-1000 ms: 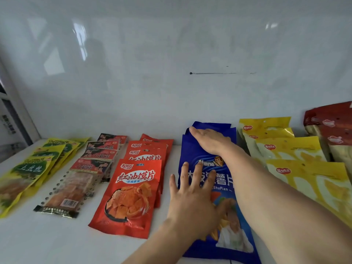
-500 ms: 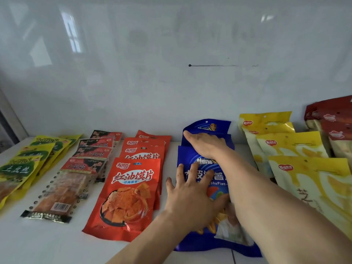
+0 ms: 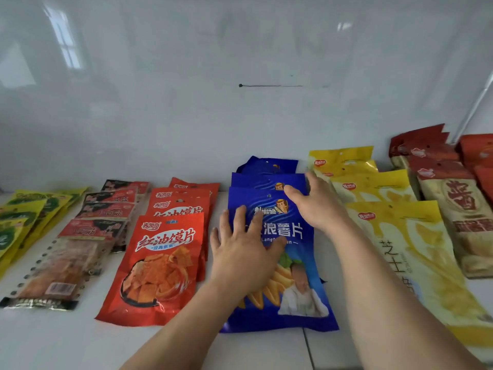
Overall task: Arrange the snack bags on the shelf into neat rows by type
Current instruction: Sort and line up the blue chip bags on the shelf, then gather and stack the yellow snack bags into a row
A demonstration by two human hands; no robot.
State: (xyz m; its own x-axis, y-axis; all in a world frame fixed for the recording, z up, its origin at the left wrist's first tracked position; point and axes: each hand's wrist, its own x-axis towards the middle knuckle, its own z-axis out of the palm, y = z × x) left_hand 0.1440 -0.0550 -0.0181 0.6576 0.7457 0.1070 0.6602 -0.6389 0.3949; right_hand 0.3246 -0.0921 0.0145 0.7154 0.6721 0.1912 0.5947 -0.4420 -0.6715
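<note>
both hands are lying flat and open, gripping nothing: left hand (image 3: pixel 244 252) pressing the glossy front blue bag (image 3: pixel 290 311), right hand (image 3: pixel 316 205) resting at its far right edge.

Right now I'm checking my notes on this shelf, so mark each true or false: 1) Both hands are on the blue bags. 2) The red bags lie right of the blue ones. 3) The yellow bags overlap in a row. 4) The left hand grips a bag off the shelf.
1) True: the left hand and right hand rest on the blue bags.
2) False: the red bags lie left of the blue ones.
3) True: the yellow bags overlap front to back.
4) False: it lies flat, fingers spread, with nothing lifted.
</note>
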